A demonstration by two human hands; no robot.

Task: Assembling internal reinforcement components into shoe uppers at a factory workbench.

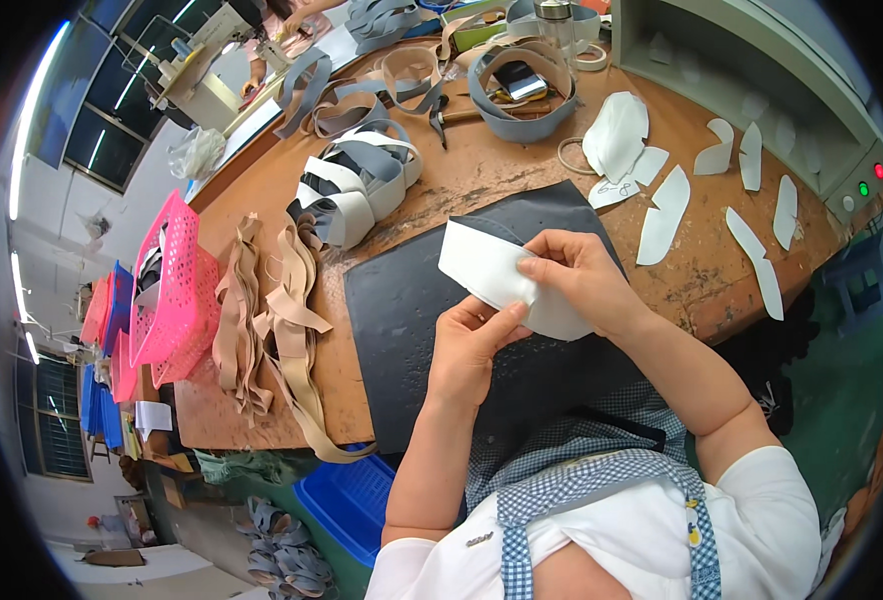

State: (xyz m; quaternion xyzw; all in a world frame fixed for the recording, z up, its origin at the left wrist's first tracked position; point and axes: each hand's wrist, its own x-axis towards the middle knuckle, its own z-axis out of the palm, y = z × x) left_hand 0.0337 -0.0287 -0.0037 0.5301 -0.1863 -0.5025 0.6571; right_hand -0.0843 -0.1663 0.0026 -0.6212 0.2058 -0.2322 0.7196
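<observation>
A curved white shoe-upper-like piece (pixel 487 262) is held between my two hands above a black mat (pixel 402 320). My left hand (pixel 470 345) pinches its lower edge between thumb and fingers. From the right, my right hand (pixel 577 275) grips the same piece, thumb on top, with part of it running under the palm. The thumbs are close to each other. Beyond my right hand lie a white stack of cut pieces (pixel 617 135) and a loose white cut piece (pixel 665 215).
Tan strips (pixel 292 330) hang over the table's left side near a pink basket (pixel 177 290). Bundled grey and white pieces (pixel 357 185) lie behind the mat. A hammer (pixel 492 112) and a strip roll (pixel 522 120) sit farther back. A grey machine (pixel 762 70) stands at right.
</observation>
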